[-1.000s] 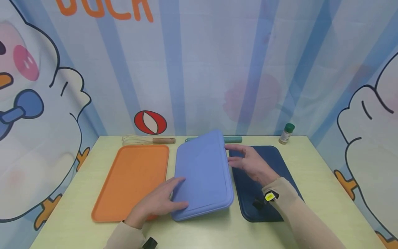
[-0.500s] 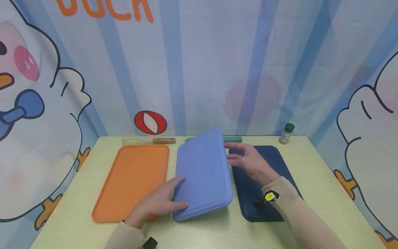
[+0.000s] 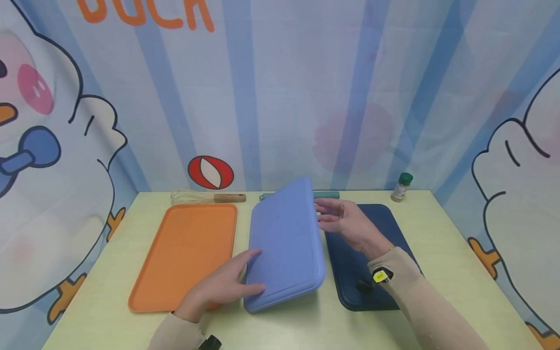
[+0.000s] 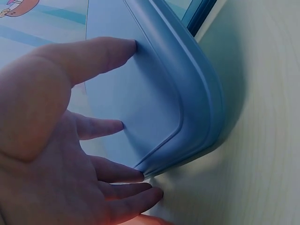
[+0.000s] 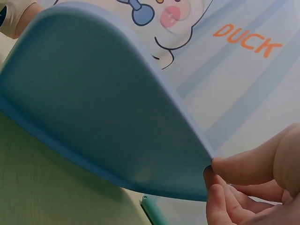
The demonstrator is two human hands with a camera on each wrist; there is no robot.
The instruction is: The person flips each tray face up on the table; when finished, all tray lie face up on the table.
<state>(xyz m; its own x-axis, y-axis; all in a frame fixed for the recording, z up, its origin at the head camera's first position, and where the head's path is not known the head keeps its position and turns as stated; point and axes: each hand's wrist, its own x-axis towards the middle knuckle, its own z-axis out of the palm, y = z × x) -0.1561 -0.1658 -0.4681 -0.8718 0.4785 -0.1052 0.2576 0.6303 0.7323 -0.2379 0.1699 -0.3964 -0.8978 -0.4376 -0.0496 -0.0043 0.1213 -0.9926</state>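
Note:
A light blue tray (image 3: 284, 238) leans over the table, its right edge raised and its left edge low. My right hand (image 3: 352, 226) pinches the raised right edge near the far corner; in the right wrist view, thumb and forefinger close on the tray's corner (image 5: 108, 93). At the low left side, my left hand (image 3: 223, 282) touches the tray with spread, fairly straight fingers. The left wrist view shows the fingertips (image 4: 126, 47) against the tray's face (image 4: 150, 93) near a rounded corner, the lower fingers close to the tabletop.
An orange tray (image 3: 188, 253) lies at left, a dark blue tray (image 3: 380, 218) under my right forearm. Along the back edge are a whisk (image 3: 229, 198), a teal cylindrical object (image 3: 327, 195) partly hidden by the light blue tray, and a green-capped jar (image 3: 401, 187).
The light blue tray's right edge has risen a little and shifted slightly left, with my right hand following it. My left hand stays in nearly the same place.

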